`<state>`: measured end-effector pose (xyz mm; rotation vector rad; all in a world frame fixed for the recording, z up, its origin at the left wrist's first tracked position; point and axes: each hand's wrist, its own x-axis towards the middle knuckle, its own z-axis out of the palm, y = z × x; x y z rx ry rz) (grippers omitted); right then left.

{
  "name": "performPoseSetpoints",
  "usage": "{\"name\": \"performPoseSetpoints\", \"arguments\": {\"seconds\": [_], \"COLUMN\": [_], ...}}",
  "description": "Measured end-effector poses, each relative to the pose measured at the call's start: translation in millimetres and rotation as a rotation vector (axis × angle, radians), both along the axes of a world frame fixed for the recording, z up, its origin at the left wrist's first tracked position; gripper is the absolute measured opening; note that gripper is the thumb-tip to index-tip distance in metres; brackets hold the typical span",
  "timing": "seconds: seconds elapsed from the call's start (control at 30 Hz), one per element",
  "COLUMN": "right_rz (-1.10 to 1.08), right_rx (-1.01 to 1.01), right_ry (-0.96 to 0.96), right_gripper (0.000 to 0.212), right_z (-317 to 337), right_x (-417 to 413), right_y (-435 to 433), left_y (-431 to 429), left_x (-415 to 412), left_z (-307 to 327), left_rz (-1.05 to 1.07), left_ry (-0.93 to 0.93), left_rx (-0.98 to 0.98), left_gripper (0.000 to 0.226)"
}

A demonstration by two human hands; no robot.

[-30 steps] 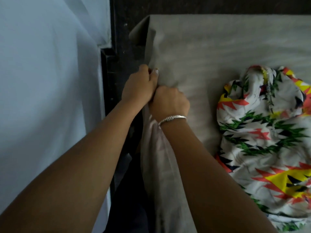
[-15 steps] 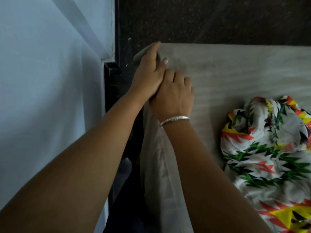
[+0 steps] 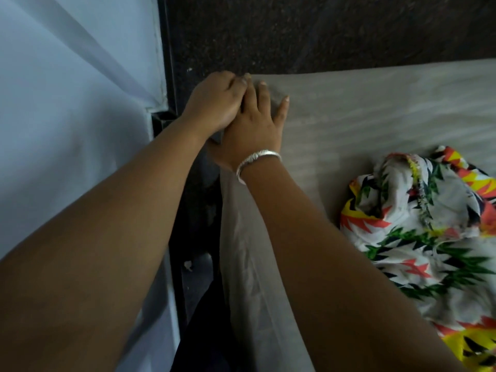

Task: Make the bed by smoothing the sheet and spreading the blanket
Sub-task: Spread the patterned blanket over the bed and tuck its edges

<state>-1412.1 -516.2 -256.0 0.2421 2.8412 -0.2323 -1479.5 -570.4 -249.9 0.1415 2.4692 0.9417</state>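
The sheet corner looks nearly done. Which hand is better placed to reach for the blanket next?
Probably the right hand: it lies on the sheet on the blanket's side; the left hand is at the bed's far corner.

Quick count from my feed: 2 hands, left hand (image 3: 217, 103) and right hand (image 3: 255, 127), touching each other at the far left corner of the bed. 1 sheet (image 3: 362, 116), grey, covering the mattress. 1 blanket (image 3: 429, 237), patterned, bunched at the right. 1 bracelet (image 3: 257, 159), on the right wrist. 1 dark headboard (image 3: 322, 30) at the far side. 1 pale wall (image 3: 67, 116) on the left.
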Motion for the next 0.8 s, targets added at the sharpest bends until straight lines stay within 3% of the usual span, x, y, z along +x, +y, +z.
{"name": "performPoseSetpoints", "arguments": {"seconds": [0.1,0.23,0.33,0.47,0.57,0.67,0.73,0.8], "right_rz": [0.032,-0.032,-0.152,-0.305,-0.406,-0.621,-0.712,-0.728], "right_rx": [-0.047,-0.097,-0.032,0.09,0.189,0.117,0.083,0.057], "right_ry": [-0.03,0.008,0.102,0.275,0.287,0.249,0.204,0.124], "right_gripper": [0.094,0.083,0.076,0.063,0.057,0.058,0.062,0.066], "right_z": [8.4,14.4,17.5,31.3,48.1,61.0,64.9,65.6], "right_x": [-16.7,9.5,60.7,139.4,192.5,233.0,254.2,270.0], "right_y": [14.8,46.8,77.5,119.4,150.8,185.9,208.4,222.4], "left_y": [10.0,40.8,77.3,121.9,143.1,155.3,164.8,174.9], "left_x": [-7.9,9.1,54.9,125.5,163.4,186.0,190.0,189.3], "left_z": [2.9,10.1,18.1,29.8,38.7,37.6,39.6,43.4], "left_rz": [0.011,-0.172,-0.276,-0.349,-0.495,-0.593,-0.603,-0.605], "left_ry": [-0.029,0.239,0.258,0.163,-0.02,0.02,0.099,0.158], "left_rx": [-0.071,-0.136,0.141,0.389,0.351,0.257,0.142,0.139], "left_gripper": [0.045,0.054,0.046,0.059,0.079,0.085,0.077,0.054]}}
